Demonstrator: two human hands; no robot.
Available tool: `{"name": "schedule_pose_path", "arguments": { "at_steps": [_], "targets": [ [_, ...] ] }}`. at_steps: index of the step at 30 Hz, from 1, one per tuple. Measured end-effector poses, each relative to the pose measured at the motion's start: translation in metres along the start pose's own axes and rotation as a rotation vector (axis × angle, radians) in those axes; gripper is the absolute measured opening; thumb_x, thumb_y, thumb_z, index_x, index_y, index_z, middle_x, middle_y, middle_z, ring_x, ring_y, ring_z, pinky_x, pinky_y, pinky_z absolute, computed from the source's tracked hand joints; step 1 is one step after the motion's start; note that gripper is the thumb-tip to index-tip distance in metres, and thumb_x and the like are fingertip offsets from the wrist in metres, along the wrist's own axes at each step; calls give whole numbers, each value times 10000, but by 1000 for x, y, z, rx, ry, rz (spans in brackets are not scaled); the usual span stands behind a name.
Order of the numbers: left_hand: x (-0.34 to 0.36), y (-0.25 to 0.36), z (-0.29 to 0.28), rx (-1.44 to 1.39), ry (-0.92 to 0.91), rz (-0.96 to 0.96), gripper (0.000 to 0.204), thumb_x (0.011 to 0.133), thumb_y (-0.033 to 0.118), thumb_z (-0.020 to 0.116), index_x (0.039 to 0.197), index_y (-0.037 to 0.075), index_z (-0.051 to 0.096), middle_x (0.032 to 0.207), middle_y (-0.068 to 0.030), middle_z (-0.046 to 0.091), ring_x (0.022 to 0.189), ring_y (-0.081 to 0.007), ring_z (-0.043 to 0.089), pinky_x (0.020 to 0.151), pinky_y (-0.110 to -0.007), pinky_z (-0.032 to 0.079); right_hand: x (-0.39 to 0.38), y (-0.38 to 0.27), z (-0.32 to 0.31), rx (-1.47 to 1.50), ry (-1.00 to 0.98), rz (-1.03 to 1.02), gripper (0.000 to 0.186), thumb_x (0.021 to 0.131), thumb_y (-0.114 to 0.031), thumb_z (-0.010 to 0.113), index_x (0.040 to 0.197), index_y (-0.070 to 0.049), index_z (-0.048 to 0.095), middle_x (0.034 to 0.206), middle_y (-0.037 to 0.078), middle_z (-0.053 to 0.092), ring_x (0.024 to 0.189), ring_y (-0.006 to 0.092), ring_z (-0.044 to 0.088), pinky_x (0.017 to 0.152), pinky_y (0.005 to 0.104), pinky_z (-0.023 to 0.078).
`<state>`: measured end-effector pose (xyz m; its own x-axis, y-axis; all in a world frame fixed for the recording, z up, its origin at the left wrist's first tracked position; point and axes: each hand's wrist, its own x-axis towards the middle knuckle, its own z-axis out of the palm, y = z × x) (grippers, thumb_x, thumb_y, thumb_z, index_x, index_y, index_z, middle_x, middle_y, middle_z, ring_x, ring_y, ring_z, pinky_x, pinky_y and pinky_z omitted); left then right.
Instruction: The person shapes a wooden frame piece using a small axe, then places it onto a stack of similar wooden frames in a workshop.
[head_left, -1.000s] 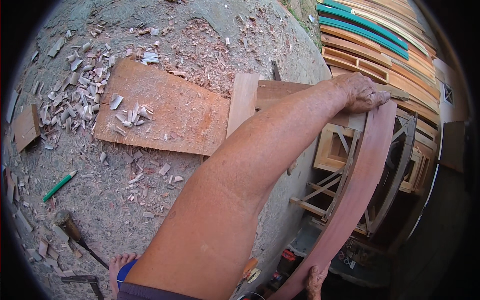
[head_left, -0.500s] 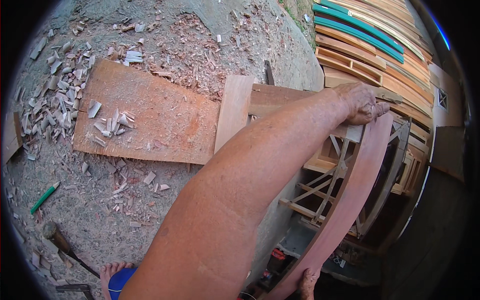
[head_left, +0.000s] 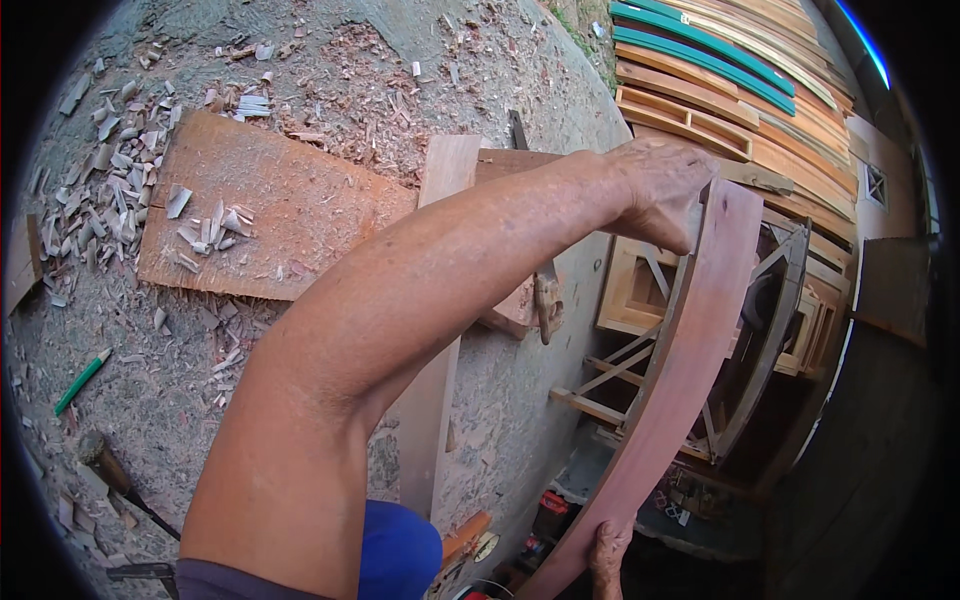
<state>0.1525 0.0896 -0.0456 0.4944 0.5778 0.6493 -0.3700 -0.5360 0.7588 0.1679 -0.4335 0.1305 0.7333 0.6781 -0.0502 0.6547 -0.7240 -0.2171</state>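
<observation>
My left hand (head_left: 667,185) is at the upper end of a long reddish board (head_left: 690,350), on its left edge, thumb spread away from the bent fingers; whether it touches the board is unclear. My right hand (head_left: 610,555) grips the board's lower part. Beneath my left forearm lie a pale plank (head_left: 430,450) and a metal clamp-like tool (head_left: 545,305). A wide rough board (head_left: 260,200) with curled shavings on it lies to the left.
Shavings (head_left: 120,190) litter the concrete. A green pencil (head_left: 82,382) and a wooden-handled tool (head_left: 110,465) lie lower left. Stacked timber (head_left: 740,110), including green pieces, stands at upper right beside wooden frames (head_left: 630,280). My blue-clad leg (head_left: 395,545) shows below.
My left forearm has swung up and left, and that hand's thumb has spread downward from the board's end. The pale plank and clamp-like tool now show more. My right hand still holds the board.
</observation>
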Motion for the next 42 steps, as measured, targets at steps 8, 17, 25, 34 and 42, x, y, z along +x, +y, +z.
{"name": "schedule_pose_path", "arguments": {
  "at_steps": [8, 17, 25, 34, 42],
  "targets": [
    [-9, -11, -2, -281, 26, -116, 1000, 874, 629, 500, 1550, -57, 231, 1556, -315, 306, 1475, -343, 320, 1235, -463, 244, -7, -25, 8, -90, 10, -18, 825, 958, -496, 626, 1504, 45, 325, 1326, 198, 582, 1190, 255, 581, 1006, 376, 453],
    [92, 109, -55, 420, 448, 243, 739, 1001, 554, 438, 1444, -33, 359, 1508, -209, 419, 1493, -374, 224, 1239, -460, 161, -37, -71, 8, -98, -37, -20, 775, 968, -421, 629, 1535, -17, 287, 1163, 286, 672, 1016, 414, 708, 818, 435, 575],
    [47, 158, -19, 832, -634, 29, 670, 1037, 600, 275, 1095, 135, 753, 1389, -92, 606, 1416, -296, 432, 1229, -507, 149, -46, -89, 8, -54, -41, -75, 720, 961, -306, 643, 1548, -65, 301, 1085, 319, 661, 937, 465, 698, 738, 505, 577],
    [-54, 268, 44, 528, -691, 115, 382, 980, 392, 570, 748, 120, 702, 707, -54, 656, 808, -235, 621, 884, -408, 430, -48, -87, -11, 111, -198, -113, 745, 932, -237, 650, 1540, -37, 270, 1130, 334, 621, 926, 499, 669, 770, 531, 557],
    [-65, 278, 37, 600, -845, 178, 343, 912, 327, 615, 1155, 98, 691, 1061, -107, 727, 1090, -261, 640, 1108, -480, 341, -60, -86, -11, 177, -267, -188, 670, 925, -289, 639, 1457, -28, 326, 1175, 338, 600, 937, 551, 642, 804, 580, 541]
  ]
}}
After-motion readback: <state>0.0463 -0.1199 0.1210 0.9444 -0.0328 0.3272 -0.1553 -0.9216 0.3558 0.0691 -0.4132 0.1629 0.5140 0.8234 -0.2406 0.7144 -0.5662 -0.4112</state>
